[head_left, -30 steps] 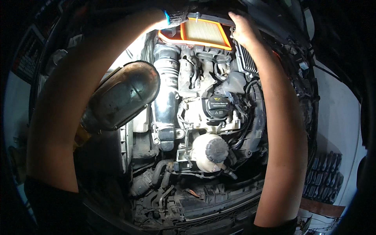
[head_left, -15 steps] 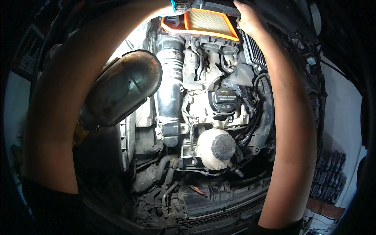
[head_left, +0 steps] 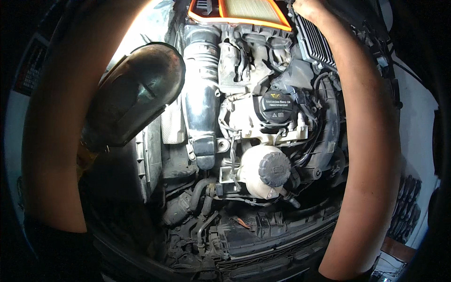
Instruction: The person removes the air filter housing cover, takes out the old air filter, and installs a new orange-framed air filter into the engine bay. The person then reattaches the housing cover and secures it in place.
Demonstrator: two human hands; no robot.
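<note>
Both my arms stretch forward over an open car engine bay. A pleated air filter (head_left: 251, 9) with an orange rim lies at the far side, its far part cut off by the top edge. My right hand (head_left: 306, 6) is at that edge, just right of the filter's right corner; its fingers are mostly cut off, so their grip does not show. My left forearm (head_left: 54, 141) runs out past the top edge, and the left hand is out of the picture. A ribbed black air duct (head_left: 201, 56) leads from below the filter toward me.
A dark rounded metal housing (head_left: 136, 94) stands beside my left forearm. In the middle are a black oil cap (head_left: 276, 104) and a white coolant tank (head_left: 258, 171) with a grey cap. A finned black box (head_left: 314, 40) sits by my right forearm. Hoses and a dark crossbar lie nearest me.
The view has shifted, so the filter sits higher in the picture. My left hand, in a glove at the filter's far left before, has gone out past the top edge.
</note>
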